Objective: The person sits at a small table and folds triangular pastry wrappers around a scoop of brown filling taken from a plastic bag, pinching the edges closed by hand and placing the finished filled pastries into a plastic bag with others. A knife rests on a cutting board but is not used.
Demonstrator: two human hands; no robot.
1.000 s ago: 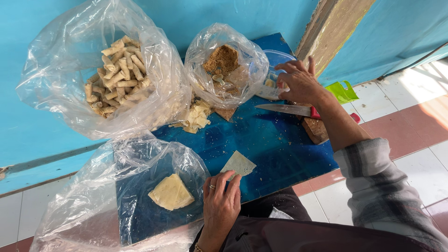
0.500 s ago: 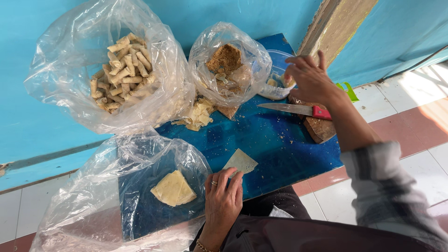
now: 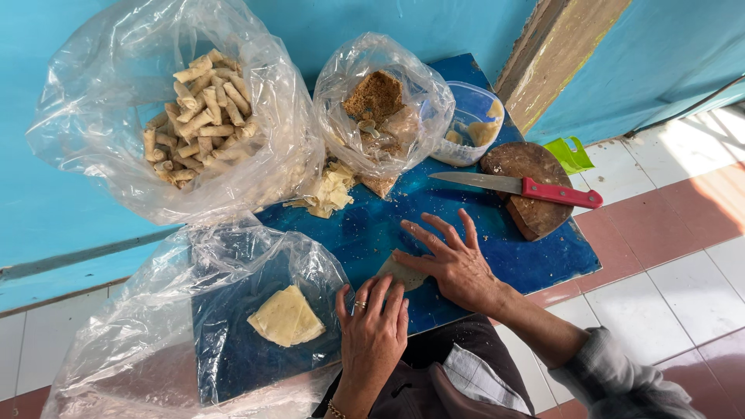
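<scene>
Both hands flat | right hand (image 3: 454,264) and left hand (image 3: 374,326) pressing wrapper (image 3: 400,273)

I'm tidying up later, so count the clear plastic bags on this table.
3. One bag of rolls at back left, one bag of filling at back centre, one bag of wrappers at front left by the left hand.

Pale triangular wrapper (image 3: 402,273) flat on blue board (image 3: 535,260)
</scene>
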